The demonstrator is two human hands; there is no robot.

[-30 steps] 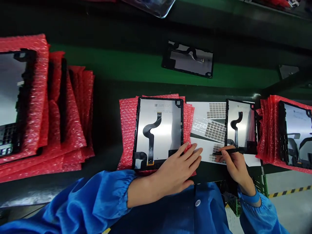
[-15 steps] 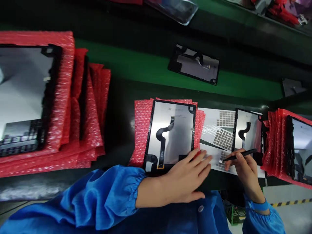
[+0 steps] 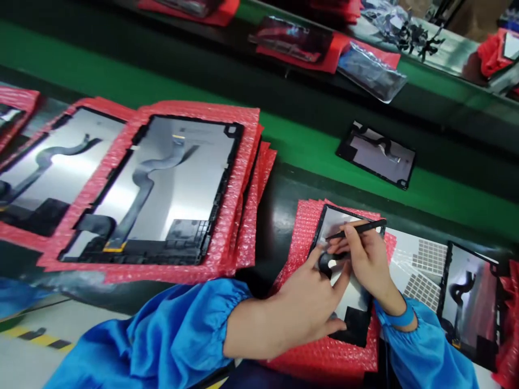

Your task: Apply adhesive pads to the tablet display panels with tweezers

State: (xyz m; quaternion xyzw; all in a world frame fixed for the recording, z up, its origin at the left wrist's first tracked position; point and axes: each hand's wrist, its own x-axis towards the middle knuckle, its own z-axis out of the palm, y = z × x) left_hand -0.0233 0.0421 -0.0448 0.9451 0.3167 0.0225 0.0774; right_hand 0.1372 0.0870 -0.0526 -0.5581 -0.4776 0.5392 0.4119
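My right hand [image 3: 368, 262] grips black tweezers [image 3: 359, 228] above the upper part of a tablet screen panel [image 3: 352, 302]. The tweezers point left, their tips close to the panel's metal back. Spread across the same panel, my left hand [image 3: 300, 305] has its index finger reaching up toward the tweezer tips and its thumb low and apart. Between the two hands a dark ribbon cable [image 3: 325, 263] shows in part; the rest is hidden. Red bubble wrap [image 3: 324, 359] lies under the panel. Whether the tweezers hold anything is too small to tell.
On the left, red bubble-wrap sheets [image 3: 245, 237] carry another panel [image 3: 178, 200], with more panels beyond. To the right are sheets of small grey squares [image 3: 424, 289] and a panel [image 3: 470, 308]. One panel [image 3: 377, 154] lies at the back, below a shelf of wrapped parts [image 3: 371, 70].
My right hand with the tweezers has moved from the sheet of squares to over the panel. My left hand has shifted from the panel's lower right edge onto its middle. The view has swung left.
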